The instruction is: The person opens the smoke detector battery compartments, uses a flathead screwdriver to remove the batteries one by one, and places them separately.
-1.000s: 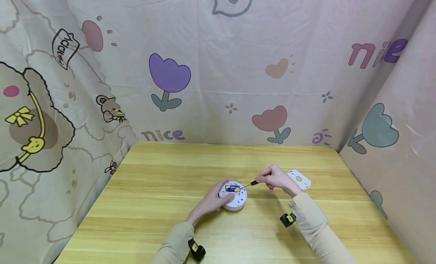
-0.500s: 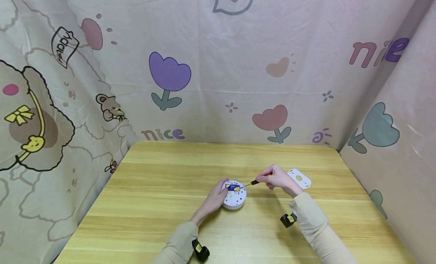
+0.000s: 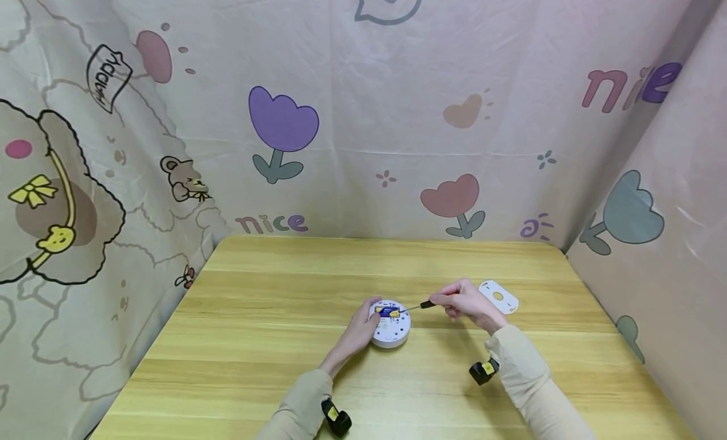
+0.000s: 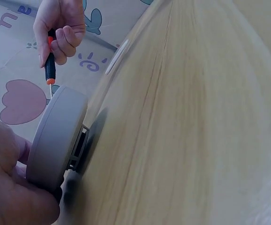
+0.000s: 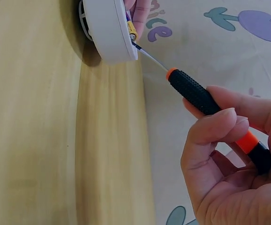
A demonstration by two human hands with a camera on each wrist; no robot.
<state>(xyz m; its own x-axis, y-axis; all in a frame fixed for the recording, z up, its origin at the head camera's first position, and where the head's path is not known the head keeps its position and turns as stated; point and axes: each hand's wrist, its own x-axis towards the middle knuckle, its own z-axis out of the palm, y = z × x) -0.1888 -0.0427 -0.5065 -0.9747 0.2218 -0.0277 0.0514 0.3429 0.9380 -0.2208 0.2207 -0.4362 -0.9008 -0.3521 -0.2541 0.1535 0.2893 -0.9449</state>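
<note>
A person's left hand (image 3: 360,329) grips a white round device (image 3: 392,332) by its left side; the right hand (image 3: 464,302), to the device's right, pinches a screwdriver (image 5: 191,89), its tip (image 5: 136,46) at the right end of a battery (image 3: 388,312) set crosswise in the device, nearer the left hand. A white plate (image 3: 507,301) rests on the table (image 3: 272,301), right of the device.

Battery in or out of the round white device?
In, it seems: the head view shows the battery within the upward face of the device; right wrist view, screwdriver tip by its end. Fully seated: cannot tell.
</note>
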